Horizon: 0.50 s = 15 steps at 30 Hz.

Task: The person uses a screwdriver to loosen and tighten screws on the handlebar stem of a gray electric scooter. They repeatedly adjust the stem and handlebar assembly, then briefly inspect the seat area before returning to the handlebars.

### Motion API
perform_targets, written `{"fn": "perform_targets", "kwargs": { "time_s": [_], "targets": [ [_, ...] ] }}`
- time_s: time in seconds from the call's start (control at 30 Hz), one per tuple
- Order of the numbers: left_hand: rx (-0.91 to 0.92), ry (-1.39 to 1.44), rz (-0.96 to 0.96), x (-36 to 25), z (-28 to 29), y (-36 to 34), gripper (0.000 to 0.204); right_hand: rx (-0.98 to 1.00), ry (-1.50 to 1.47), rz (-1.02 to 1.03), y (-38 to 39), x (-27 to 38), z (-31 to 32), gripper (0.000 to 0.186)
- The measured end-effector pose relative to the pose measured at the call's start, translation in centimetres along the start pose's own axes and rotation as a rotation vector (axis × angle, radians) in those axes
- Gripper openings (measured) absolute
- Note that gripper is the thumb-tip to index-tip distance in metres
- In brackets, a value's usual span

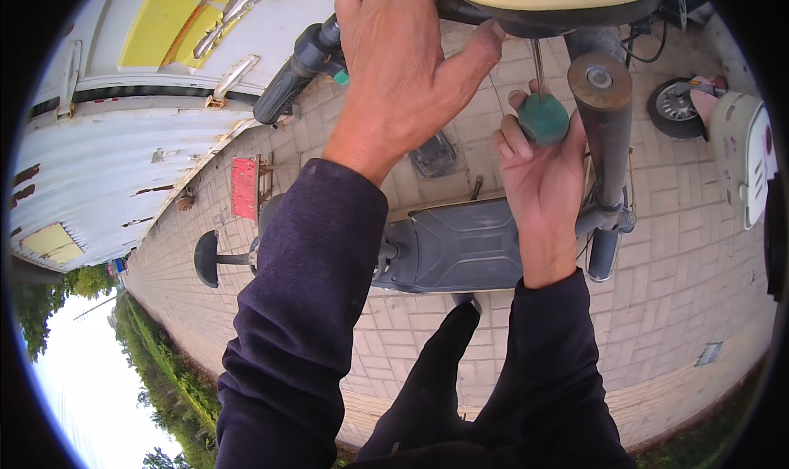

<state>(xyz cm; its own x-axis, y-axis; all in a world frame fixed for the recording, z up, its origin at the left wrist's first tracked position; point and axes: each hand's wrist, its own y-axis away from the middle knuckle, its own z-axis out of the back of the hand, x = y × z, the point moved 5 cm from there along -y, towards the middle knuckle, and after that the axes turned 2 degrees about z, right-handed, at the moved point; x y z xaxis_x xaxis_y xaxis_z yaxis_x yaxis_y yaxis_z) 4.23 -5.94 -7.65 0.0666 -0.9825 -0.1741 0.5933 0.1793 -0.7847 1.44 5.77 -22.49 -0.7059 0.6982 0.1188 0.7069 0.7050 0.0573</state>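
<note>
My right hand (542, 181) is closed round the rounded green handle of a screwdriver (544, 120). Its thin metal shaft points up, and the tip goes out of sight at the underside of a cream housing with a black rim (551, 13). My left hand (403, 75) grips this housing at its left side, the thumb pressed along the black underside; its fingertips are partly hidden at the picture's top edge. Just left of that hand is a handlebar with a black rubber grip (283, 91). Beside my right hand stands the scooter's dark steering column (604, 140).
The scooter's grey footboard (456, 243) lies below my hands, with a black saddle (207, 258) to the left. A red-topped stool (245, 188) stands by the white metal wall (99, 173). At right are a small wheel (675, 108) and a white body panel (744, 157) on the paving.
</note>
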Motion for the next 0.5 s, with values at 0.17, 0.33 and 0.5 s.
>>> {"fn": "perform_targets", "kwargs": {
  "time_s": [0.17,0.33,0.5],
  "targets": [
    [0.109,0.062,0.31,-1.6,1.7,4.8,0.049,-0.017,0.092,-0.025,1.0,0.3,-0.4,0.043],
    [0.34,0.847,0.856,-4.1,-3.3,10.3,0.037,-0.204,0.128,-0.028,2.8,0.8,-0.5,0.047],
    [0.294,0.79,0.804,-5.2,-4.3,9.7,0.032,-0.232,0.262,-0.051,3.5,1.4,-1.4,0.046]
  ]
}}
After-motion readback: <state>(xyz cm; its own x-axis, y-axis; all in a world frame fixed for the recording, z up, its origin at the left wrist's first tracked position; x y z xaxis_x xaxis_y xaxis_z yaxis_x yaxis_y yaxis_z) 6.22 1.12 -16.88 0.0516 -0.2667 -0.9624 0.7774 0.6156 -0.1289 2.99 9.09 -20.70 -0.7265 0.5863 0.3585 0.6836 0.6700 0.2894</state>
